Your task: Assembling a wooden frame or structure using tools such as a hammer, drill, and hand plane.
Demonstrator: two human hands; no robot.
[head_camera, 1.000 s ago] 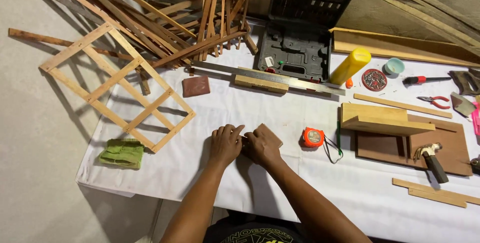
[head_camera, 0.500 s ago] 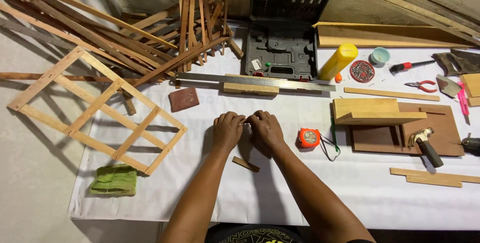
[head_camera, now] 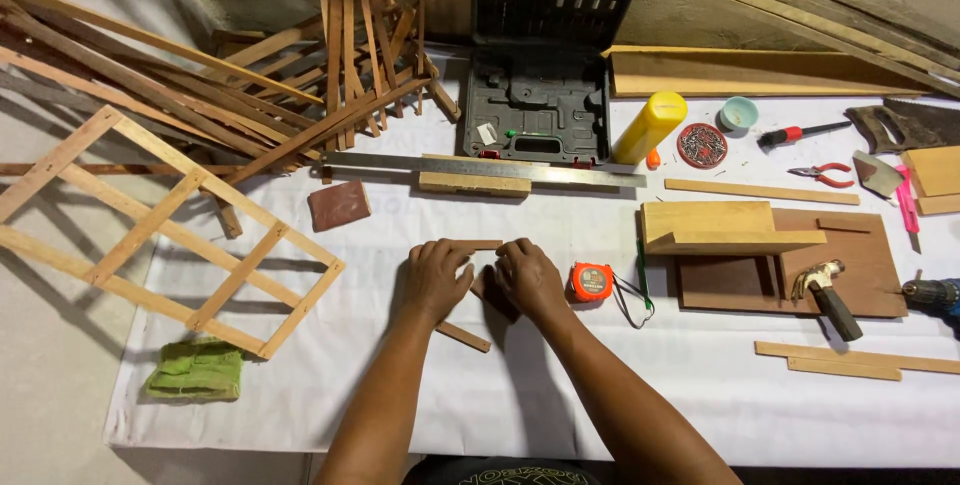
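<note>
Wood pieces (head_camera: pixel 487 267), small and brown, lie in the middle of the frame on the white bench (head_camera: pixel 560 385), and the left hand (head_camera: pixel 433 278) and right hand (head_camera: pixel 527 276) have their fingers curled together over them. One more short wood stick (head_camera: pixel 463 336) lies just below the left hand. An orange tape measure (head_camera: pixel 591 282) sits just right of the right hand, and a wooden frame (head_camera: pixel 150 225) lies far left.

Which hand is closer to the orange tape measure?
Right. The right hand sits just beside the orange tape measure; the left hand is farther off, beyond the right hand.
</note>
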